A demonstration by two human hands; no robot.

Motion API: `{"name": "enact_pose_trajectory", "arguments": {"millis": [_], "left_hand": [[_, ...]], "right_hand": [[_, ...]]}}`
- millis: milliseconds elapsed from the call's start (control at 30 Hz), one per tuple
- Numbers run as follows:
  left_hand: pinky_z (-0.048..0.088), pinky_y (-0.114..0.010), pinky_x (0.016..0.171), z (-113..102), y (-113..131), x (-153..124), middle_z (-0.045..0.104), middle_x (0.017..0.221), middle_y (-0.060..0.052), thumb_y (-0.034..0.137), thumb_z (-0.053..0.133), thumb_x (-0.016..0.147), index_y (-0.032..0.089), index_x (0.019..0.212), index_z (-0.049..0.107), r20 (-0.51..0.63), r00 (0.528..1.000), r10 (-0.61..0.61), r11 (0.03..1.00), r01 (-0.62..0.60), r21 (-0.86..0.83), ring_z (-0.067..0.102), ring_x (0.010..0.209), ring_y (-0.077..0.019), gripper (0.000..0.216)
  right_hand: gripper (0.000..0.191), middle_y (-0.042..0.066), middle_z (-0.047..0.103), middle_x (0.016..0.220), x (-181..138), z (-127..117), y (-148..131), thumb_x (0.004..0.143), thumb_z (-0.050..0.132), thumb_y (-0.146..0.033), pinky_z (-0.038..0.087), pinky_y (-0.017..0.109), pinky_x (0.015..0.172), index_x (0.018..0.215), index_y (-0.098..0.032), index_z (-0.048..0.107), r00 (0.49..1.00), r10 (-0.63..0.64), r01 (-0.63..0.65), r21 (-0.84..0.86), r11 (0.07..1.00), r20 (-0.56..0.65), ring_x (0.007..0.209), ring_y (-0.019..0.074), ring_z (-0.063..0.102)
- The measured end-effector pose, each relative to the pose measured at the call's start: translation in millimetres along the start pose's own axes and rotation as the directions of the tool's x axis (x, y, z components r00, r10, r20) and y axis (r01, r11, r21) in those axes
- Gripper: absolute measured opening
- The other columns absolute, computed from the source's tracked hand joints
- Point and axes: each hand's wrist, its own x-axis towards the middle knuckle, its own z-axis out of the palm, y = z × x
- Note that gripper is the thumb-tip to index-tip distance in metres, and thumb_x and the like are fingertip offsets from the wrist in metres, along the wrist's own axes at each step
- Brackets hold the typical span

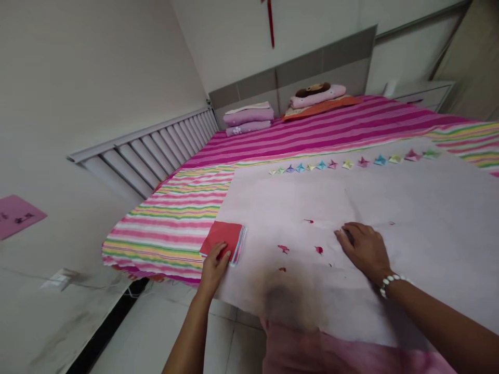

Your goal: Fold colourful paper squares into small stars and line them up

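Note:
At the left edge of the white sheet lies a stack of square coloured papers (222,238), a red one on top and pale blue edges showing below. My left hand (213,267) rests on its near right part, fingers apart, with nothing seen lifted. To the right, my right hand (365,249) lies on the white sheet (273,202), fingers bent and thumb apart, and a white bead bracelet at the wrist. Across the sheet's far side runs a row of small folded paper shapes (348,164) in several colours.
Small dark red marks or holes (284,249) dot the sheet near me. Beneath it is a striped bedspread (175,218). White rails (156,143) line the bed's left side. Folded bedding (248,117) and a pillow (319,98) lie by the grey headboard (300,65).

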Motion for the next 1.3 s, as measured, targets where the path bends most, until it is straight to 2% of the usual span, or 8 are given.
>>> {"name": "enact_pose_trajectory", "arguments": {"millis": [200,767,933,1067,1167,1300], "left_hand": [[0.042,-0.046,0.103,1,-10,-1,0.064,0.12,-0.016,0.041,0.07,0.068,0.014,0.109,0.063,0.021,1.0,-0.022,0.999,0.021,0.038,0.056,0.117,-0.0287,0.049],[0.046,-0.047,0.095,8,-6,6,0.067,0.113,-0.017,0.041,0.067,0.067,0.011,0.108,0.064,-0.014,0.997,-0.071,0.981,0.072,0.178,0.06,0.109,-0.0316,0.051],[0.05,-0.043,0.089,4,-7,5,0.07,0.107,-0.011,0.038,0.068,0.066,0.016,0.108,0.065,-0.009,0.997,-0.075,0.983,0.075,0.165,0.064,0.101,-0.0279,0.048],[0.053,-0.04,0.084,1,-5,4,0.071,0.104,-0.01,0.039,0.072,0.064,0.016,0.11,0.064,0.001,0.997,-0.08,0.984,0.079,0.162,0.066,0.094,-0.0262,0.052],[0.053,-0.039,0.085,0,-3,3,0.07,0.106,-0.011,0.041,0.069,0.068,0.014,0.111,0.064,0.011,0.996,-0.093,0.982,0.09,0.167,0.066,0.096,-0.0258,0.051],[0.05,-0.04,0.09,-1,0,4,0.069,0.111,-0.015,0.042,0.056,0.079,0.011,0.111,0.064,0.017,0.993,-0.113,0.977,0.108,0.184,0.064,0.104,-0.026,0.045]], "right_hand": [[0.036,0.015,0.07,0.096,0,0,0,0.089,0.044,-0.038,0.044,0.041,0.077,0.09,-0.011,0.067,1.0,0.018,-0.018,-0.002,1.0,-0.005,0.088,0.0307,0.061],[0.031,0.015,0.07,0.092,1,1,0,0.088,0.045,-0.035,0.044,0.041,0.074,0.088,-0.012,0.067,0.999,-0.014,0.015,0.014,1.0,-0.041,0.084,0.0295,0.06],[0.032,0.015,0.07,0.093,0,2,1,0.088,0.045,-0.035,0.043,0.041,0.075,0.088,-0.012,0.067,0.999,-0.014,0.014,0.018,1.0,-0.036,0.085,0.0295,0.06],[0.034,0.016,0.07,0.095,0,0,0,0.088,0.043,-0.035,0.043,0.042,0.076,0.09,-0.011,0.067,1.0,0.001,-0.001,0.008,1.0,-0.012,0.086,0.0303,0.059],[0.034,0.016,0.07,0.094,0,-1,-1,0.088,0.042,-0.035,0.043,0.042,0.076,0.089,-0.012,0.067,1.0,0.01,-0.01,0.013,1.0,-0.008,0.086,0.0308,0.059],[0.032,0.016,0.069,0.094,0,-1,-1,0.088,0.042,-0.035,0.043,0.043,0.075,0.089,-0.013,0.066,1.0,0.007,-0.007,0.016,1.0,-0.01,0.085,0.0308,0.059]]}}
